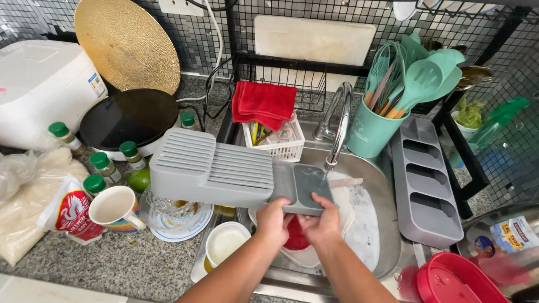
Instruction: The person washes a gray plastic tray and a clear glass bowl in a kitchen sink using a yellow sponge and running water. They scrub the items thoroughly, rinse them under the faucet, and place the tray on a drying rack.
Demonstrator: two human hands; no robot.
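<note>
Both of your hands close on one end of the grey slotted knife tray [218, 170]: your left hand [272, 221] grips its near edge with fingers curled, and your right hand [321, 223] pinches the dark end panel, thumb on top. You hold the tray level above the left rim of the sink [382, 239], most of its length jutting out past your grip over the counter.

That overhang is the risk, as I judge it (wet hands would make it worse): the far end could dip and knock the white mug [115, 209] or the glass dish [175, 213] right beneath it. A slip would drop it onto the white plates [359, 219] and the red cloth [297, 235] in the basin.

Close behind stand the tap [340, 121] and a white basket [276, 142] draped with a red towel [263, 102]. Green-capped spice bottles [103, 166] crowd the left, and a second grey organiser [426, 183] leans at the right.
</note>
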